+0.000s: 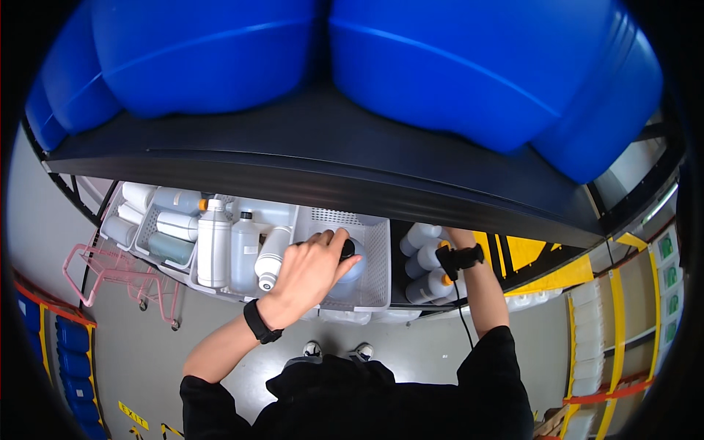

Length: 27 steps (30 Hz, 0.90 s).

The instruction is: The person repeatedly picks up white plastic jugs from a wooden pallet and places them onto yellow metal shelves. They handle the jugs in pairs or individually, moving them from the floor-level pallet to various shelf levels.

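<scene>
My left hand (314, 260) reaches over a white perforated basket (378, 279). Its thumb and forefinger close on the black cap of a translucent, bluish round bottle (353, 273) standing in that basket. Only the wrist end of my right hand (460, 237) shows; the black shelf edge hides its fingers, so I cannot make out what they touch. Close to it, several white bottles (429, 257), some with orange caps, stand or lie on the dark lower shelf. Left of my left hand, a white bottle with a white cap (275, 253) leans in the neighbouring basket beside an upright grey-white bottle (244, 253).
Above my hands runs a black shelf board (308, 172) bearing large blue drums (469, 66). More bottle-filled baskets (172, 253) line the left. A pink cart (125, 271) stands on the grey floor at left. Racks with yellow posts (618, 323) stand at right.
</scene>
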Tool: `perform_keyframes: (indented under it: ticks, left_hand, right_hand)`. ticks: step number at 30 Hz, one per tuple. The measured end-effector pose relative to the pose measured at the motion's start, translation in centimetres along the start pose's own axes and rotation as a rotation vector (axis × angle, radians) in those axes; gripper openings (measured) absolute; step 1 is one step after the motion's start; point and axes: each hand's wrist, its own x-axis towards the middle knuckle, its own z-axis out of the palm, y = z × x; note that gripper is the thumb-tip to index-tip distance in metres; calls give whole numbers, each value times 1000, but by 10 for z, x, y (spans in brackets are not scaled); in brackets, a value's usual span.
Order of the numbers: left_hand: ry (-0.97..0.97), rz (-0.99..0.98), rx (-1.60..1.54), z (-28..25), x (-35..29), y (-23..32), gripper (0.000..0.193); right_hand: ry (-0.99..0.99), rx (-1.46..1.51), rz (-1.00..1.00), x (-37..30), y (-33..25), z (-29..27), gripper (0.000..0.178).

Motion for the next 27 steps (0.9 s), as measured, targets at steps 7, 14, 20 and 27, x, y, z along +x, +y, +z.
perform_keyframes:
  ticks: [7,14,20,27]
  left_hand:
    - [74,86,12,-11,24,37,36]
    - [79,92,-92,-8,48,72,39]
    - [60,107,-91,30,62,105,38]
    - [-66,109,-90,92,71,111,36]
  right_hand:
    - [-214,-45,172,0,34,-50,40]
    - [-401,19,201,-23,37,-19,41]
    - [-473,43,179,-32,36,33,41]
    - [-522,78,175,-35,40,44,42]
